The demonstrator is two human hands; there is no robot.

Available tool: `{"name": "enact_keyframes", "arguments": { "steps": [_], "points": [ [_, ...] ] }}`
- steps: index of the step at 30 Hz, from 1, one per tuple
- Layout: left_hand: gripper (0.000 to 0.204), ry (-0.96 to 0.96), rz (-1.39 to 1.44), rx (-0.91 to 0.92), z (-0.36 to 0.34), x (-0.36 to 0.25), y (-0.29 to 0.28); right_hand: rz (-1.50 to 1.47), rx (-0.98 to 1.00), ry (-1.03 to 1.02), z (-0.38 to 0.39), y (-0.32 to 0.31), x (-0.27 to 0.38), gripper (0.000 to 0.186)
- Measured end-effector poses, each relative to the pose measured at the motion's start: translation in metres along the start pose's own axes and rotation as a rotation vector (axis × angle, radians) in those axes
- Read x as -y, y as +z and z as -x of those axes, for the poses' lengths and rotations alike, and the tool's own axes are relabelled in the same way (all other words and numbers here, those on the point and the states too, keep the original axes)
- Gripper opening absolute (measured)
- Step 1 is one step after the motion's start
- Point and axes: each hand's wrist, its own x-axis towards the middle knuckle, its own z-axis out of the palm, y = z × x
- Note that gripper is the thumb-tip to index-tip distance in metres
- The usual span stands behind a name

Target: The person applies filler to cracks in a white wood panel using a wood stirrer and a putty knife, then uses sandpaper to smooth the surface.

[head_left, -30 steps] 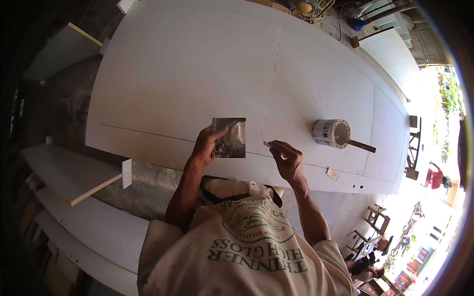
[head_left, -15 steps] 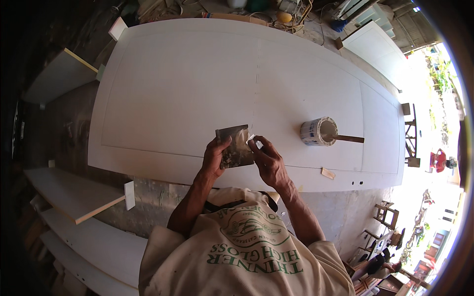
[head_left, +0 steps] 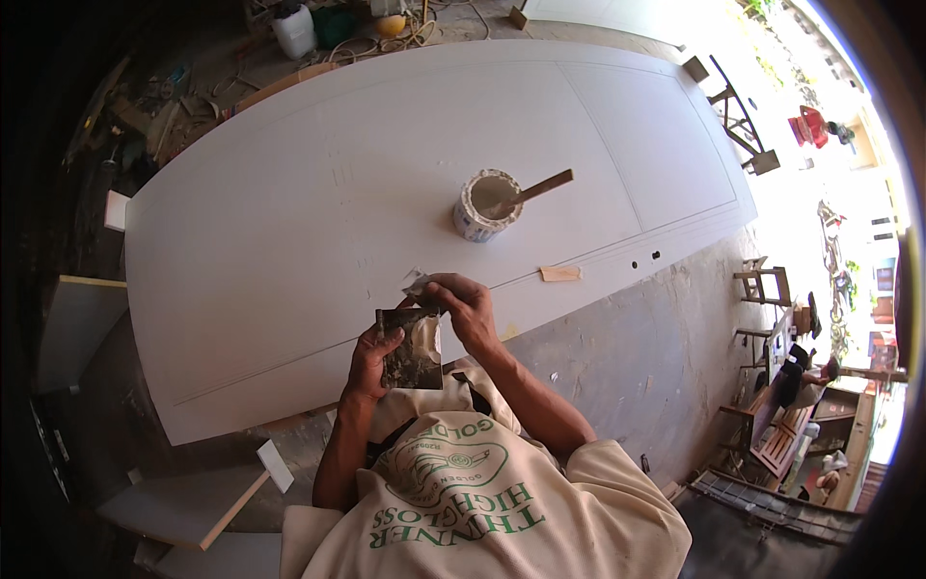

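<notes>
My left hand (head_left: 367, 360) grips a flat square metal scraper blade (head_left: 413, 350), smeared grey and dark, by its left edge. My right hand (head_left: 463, 307) pinches a small pale putty knife (head_left: 416, 282) at the blade's top edge. Both hands are held close together above the near edge of a large white door panel (head_left: 289, 222) lying flat. Farther along the panel stands an open can of pale filler (head_left: 485, 204) with a wooden stir stick (head_left: 535, 188) leaning in it.
A small wood chip (head_left: 560, 274) lies near the panel's near edge. White boards (head_left: 183, 502) lie at lower left. A white jug (head_left: 294, 31) and clutter sit beyond the panel. Wooden chairs (head_left: 762, 285) and a concrete floor (head_left: 637, 376) are to the right.
My hands have come together: the right hand moved from the panel to the top of the blade held in the left. The view has swung, bringing the can closer to centre.
</notes>
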Motion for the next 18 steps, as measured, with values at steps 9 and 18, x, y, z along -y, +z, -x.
{"name": "enact_keyframes", "arguments": {
  "steps": [9,18],
  "points": [
    [0.026,-0.047,0.007,-0.108,-0.003,0.028,-0.007,1.232,-0.325,-0.369,0.012,-0.134,-0.014,0.030],
    [0.020,-0.084,-0.003,-0.115,-0.008,0.015,-0.031,1.521,-0.226,-0.256,0.014,-0.232,0.014,0.037]
  ]
}}
